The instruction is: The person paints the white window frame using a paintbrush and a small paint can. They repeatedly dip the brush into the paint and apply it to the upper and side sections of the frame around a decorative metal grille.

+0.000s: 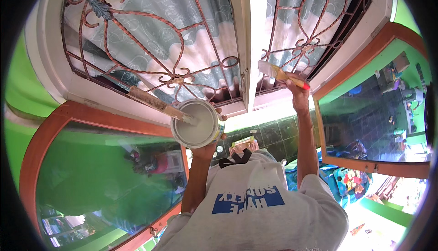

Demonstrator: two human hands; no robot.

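My left hand [205, 148] grips an open paint can [219, 122] from beneath and behind, its fingers partly hidden by the can. Pale paint [198, 133] lies inside, and a wooden stick [154, 104] stands in it, leaning out over the rim to the left. In my right hand [296, 85] is a flat paintbrush [282, 75] with a yellow and red handle; its pale bristles point left, in front of the white window frame [251, 95]. Behind the can and the brush are scrolled metal window grilles [177, 80] with a patterned curtain [160, 45] behind them.
Orange-brown framed glass window panels [109, 175] stand open at left and right [376, 114]. Green walls [20, 80] flank the window. Below are dark floor tiles [280, 131], my feet [253, 145] and, at lower right, blue bags and a colourful printed item [350, 181].
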